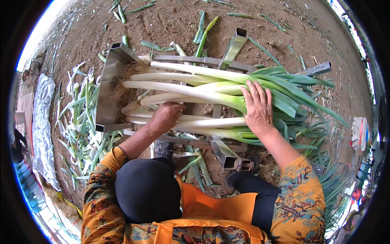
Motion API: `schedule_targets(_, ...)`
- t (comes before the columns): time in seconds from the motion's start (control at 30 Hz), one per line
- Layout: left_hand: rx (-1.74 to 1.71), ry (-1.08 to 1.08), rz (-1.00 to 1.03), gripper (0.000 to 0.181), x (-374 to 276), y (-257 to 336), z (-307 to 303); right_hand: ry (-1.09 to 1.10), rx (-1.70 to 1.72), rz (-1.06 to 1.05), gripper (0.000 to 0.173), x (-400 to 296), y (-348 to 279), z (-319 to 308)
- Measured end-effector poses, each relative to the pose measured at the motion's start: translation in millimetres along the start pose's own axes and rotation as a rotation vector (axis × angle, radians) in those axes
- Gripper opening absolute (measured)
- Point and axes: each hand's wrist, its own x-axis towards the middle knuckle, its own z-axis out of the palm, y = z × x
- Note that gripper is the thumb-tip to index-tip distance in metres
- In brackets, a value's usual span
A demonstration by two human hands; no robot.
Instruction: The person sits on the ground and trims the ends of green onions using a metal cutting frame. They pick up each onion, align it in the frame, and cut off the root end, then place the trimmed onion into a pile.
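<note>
Several long leeks [189, 90] with white stalks lie side by side across a metal rack [182, 141], their roots [128, 79] against an upright metal plate [106, 88] on the left. My left hand [167, 114] is curled over the lower stalks near the root end; whether its fingers close round one is hidden. Flat over the stalks where white turns to green rests my right hand [259, 105], fingers spread a little. Green leaves [292, 88] fan out to the right beyond it.
Cut leaves and peelings [83, 122] are heaped on the soil left of the rack. More leeks' greens [332, 183] lie at the lower right. Square metal tubes [233, 48] stick out from the rack. A crumpled silvery sheet [44, 128] lies at the far left.
</note>
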Motion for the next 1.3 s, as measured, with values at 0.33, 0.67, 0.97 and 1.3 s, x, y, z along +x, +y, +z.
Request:
schedule_targets(0.33, 0.193, 0.024, 0.095, 0.036, 73, -25, -27, -0.026, -0.095, -0.057, 0.069, 76, 44, 20)
schedule_targets(0.67, 0.358, -0.142, 0.107, 0.068, 16, -12, -21, -0.082, 0.118, -0.024, 0.083, 56, 39, 6)
schedule_targets(0.97, 0.344, -0.203, 0.117, 0.06, 48, -20, -38, -0.237, 0.031, 0.01, 0.091, 119, -13, -4)
schedule_targets(1.3, 0.312, -0.026, 0.139, 0.071, 28, -26, -26, -0.476, 0.03, 0.03, 0.108, 181, -60, 44)
